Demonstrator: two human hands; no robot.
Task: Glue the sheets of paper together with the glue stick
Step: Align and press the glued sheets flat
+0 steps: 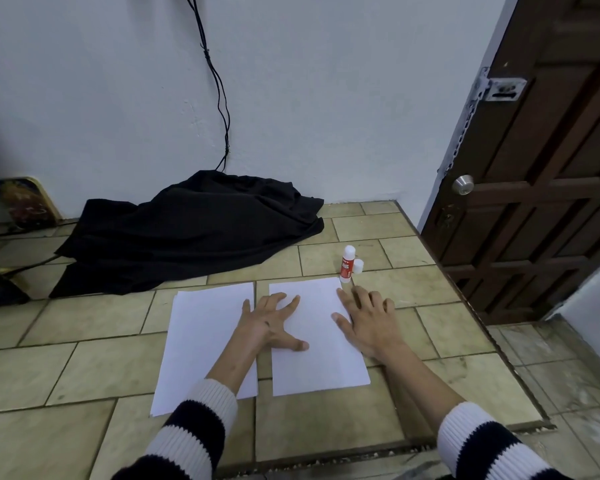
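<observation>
At the far left, a dark object with a gold rim leans against the pale wall, its printed face too blurred to read. Next to it, a crumpled black cloth lies on the tan tiled worktop, up against the wall, and a thin black cable runs down the wall to it.

Nearer the person, a white rectangular sheet of paper lies flat on the tiles; a thin second edge shows along its left side, so it may be more than one sheet. The left hand lies across the narrow gap between this sheet and the next one, with its fingers spread straight and its thumb resting on the right sheet, pressing flat and gripping nothing. The left forearm crosses the lower right corner of the left sheet, coming from a black-and-white striped knitted sleeve.

The second white sheet of paper lies just beside the first, apart from it by a strip of bare tile. The right hand rests on this sheet's right edge, its fingers straight and relaxed, partly on paper and partly on tile, holding nothing.

Just beyond the right sheet's far right corner, the white glue stick with a red label stands upright on the tiles, uncapped, close to the right fingertips but not touching them. Its small white cap sits just beside it on the right.

At the far right stands a dark brown panelled wooden door with a round silver knob and a metal latch with a chain.
</observation>
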